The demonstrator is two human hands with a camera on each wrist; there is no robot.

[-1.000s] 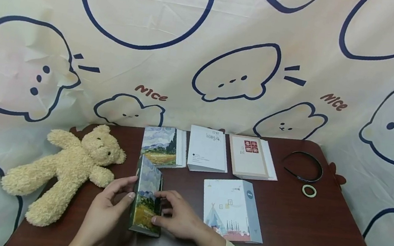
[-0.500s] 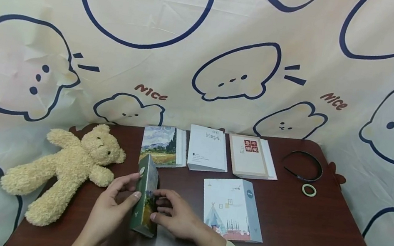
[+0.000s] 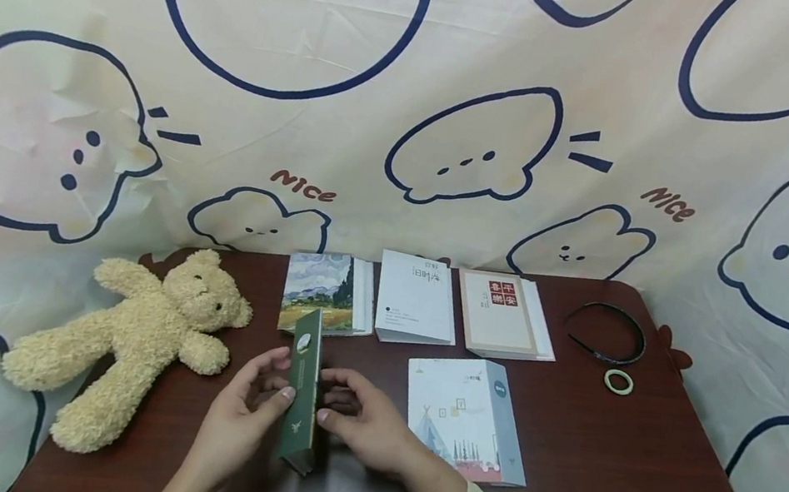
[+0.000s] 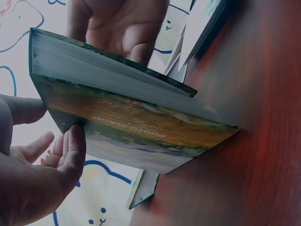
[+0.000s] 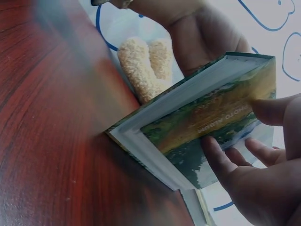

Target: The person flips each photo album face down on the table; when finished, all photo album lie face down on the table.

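Observation:
A photo album (image 3: 302, 401) stands upright on the table between my two hands, its green spine turned toward me. My left hand (image 3: 243, 405) holds its left side, the thumb at the spine. On the other side my right hand (image 3: 365, 423) holds the cover near the spine. The left wrist view shows the album's painted cover (image 4: 141, 125) with "PHOTO ALBUM" lettering, and its page edges. In the right wrist view the fingers (image 5: 216, 153) of my right hand touch the opposite painted cover, and the album's lower edge meets the table.
Behind stand a landscape-covered album (image 3: 318, 290), a white album (image 3: 418, 295) and a cream album with red squares (image 3: 501, 316). A pale blue album (image 3: 464, 420) lies to the right. A teddy bear (image 3: 141, 345) lies left; a headband (image 3: 642, 340) and small ring (image 3: 618, 382) lie right.
The photo album has turned from showing its painted cover to showing its green spine, and shifted slightly right. Both hands have moved along with it.

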